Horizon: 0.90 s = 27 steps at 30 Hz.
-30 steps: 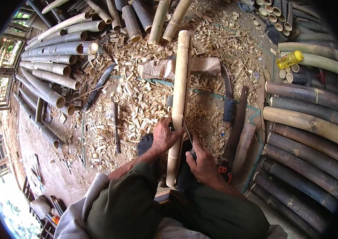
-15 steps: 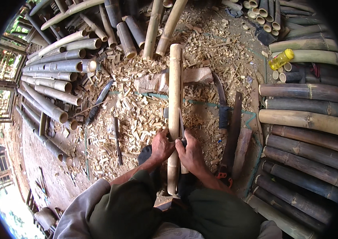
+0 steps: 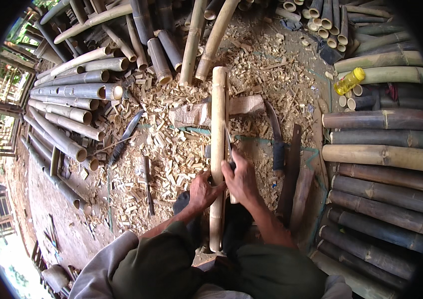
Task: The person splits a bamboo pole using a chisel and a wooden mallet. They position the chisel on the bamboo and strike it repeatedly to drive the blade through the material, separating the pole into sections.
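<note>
Left hand with fingers wrapped around a pale bamboo pole, right hand clenched on a knife against it, forearms bent inward, wood chips beneath

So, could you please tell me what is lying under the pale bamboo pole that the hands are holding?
The pale bamboo pole rests across a wooden block, with bamboo chips spread below. Under its near end, the left hand and right hand hide the ground.

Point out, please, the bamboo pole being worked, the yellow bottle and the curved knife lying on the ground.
Bamboo pole (image 3: 218, 114), head view, mid-shaft.
Yellow bottle (image 3: 348, 81), head view, body.
Curved knife (image 3: 274, 124), head view, blade.
</note>
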Each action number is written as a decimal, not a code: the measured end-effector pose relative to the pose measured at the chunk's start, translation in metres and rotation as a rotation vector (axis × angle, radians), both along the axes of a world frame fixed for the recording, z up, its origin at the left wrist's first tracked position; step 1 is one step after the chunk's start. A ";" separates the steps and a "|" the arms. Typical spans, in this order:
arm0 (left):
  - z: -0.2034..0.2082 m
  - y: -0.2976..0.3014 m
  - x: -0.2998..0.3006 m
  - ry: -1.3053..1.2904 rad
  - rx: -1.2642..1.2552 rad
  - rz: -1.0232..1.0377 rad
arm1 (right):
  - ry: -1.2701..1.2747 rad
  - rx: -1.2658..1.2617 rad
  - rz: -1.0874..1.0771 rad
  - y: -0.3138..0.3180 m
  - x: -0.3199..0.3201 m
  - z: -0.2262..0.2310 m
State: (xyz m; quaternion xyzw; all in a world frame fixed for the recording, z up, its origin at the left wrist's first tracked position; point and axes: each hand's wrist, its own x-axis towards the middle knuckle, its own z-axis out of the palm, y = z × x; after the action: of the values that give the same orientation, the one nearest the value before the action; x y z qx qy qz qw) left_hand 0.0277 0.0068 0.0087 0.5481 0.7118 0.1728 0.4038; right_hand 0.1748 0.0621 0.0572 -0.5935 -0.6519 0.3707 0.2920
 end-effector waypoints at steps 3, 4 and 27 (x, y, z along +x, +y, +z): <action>-0.002 0.000 -0.003 -0.042 0.001 -0.003 | -0.056 -0.052 -0.018 0.052 -0.010 0.012; -0.001 -0.001 -0.003 -0.037 0.009 -0.004 | -0.071 -0.061 -0.014 0.069 -0.014 0.016; -0.014 -0.004 -0.025 -0.511 -0.157 -0.011 | 0.473 -0.431 -0.201 0.093 0.005 0.018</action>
State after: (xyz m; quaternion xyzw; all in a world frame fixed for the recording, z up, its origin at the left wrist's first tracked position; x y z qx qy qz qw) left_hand 0.0030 0.0026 -0.0058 0.4577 0.5949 0.2477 0.6126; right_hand 0.1803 0.1548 0.0750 -0.6005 -0.4110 0.5969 0.3379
